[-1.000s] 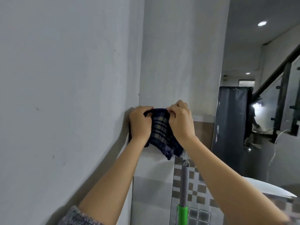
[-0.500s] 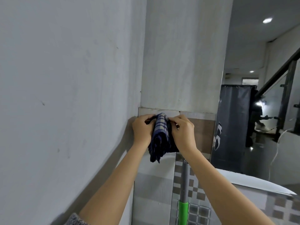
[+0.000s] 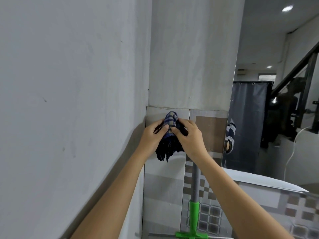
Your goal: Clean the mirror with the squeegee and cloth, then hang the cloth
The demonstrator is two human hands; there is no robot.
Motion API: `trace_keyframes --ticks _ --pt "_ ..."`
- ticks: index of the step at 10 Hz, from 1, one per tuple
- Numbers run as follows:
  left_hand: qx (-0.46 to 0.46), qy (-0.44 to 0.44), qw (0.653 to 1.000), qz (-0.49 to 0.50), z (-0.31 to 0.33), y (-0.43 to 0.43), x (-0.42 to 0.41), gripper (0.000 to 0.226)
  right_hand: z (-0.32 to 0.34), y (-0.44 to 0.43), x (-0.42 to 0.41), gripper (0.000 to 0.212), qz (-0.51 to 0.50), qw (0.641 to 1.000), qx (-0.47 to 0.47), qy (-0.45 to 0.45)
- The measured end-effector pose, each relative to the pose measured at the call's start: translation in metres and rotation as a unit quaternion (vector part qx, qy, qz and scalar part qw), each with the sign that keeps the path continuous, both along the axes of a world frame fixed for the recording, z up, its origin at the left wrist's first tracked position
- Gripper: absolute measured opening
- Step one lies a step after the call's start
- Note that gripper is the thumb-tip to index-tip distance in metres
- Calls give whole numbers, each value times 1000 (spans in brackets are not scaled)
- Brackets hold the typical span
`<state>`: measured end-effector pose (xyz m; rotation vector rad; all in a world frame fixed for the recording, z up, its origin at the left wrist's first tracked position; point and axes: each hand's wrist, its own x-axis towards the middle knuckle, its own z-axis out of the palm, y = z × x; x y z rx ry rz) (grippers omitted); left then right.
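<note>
A dark blue checked cloth (image 3: 170, 135) hangs bunched against the tiled wall in the corner, its top bulging up as if over a hook I cannot see. My left hand (image 3: 152, 135) grips it from the left, and my right hand (image 3: 188, 137) from the right, thumbs pressing its front. Below, the squeegee (image 3: 194, 219) with a grey pole and green head leans upright against the tiles. The mirror (image 3: 276, 109) fills the right side and reflects a room.
A plain white wall (image 3: 69, 100) runs along the left, close to my left arm. The tiled panel (image 3: 162, 187) sits in the corner under a white column. A white basin rim (image 3: 262, 178) juts out at the lower right below the mirror.
Both hands have gathered the spread cloth into a narrow bunch and shifted down onto its front. The view has tilted down, showing the squeegee's green head.
</note>
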<state>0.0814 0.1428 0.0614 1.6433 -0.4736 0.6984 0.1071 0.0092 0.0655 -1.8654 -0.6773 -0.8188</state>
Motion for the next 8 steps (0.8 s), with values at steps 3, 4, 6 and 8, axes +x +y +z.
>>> trace_keyframes --ticks 3,4,6,8 --pt "90 -15 992 87 -1 0 12 25 -3 3 0 30 -13 999 -36 -4" --pt "151 0 982 110 3 -2 -5 28 -2 -2 -12 32 -4 998 -67 17" --pt "217 25 967 131 3 -7 -53 31 -1 -19 -47 34 -27 986 -147 74" --pt "276 75 934 215 -24 -21 -92 48 -18 -47 -85 48 -52 972 -201 115"
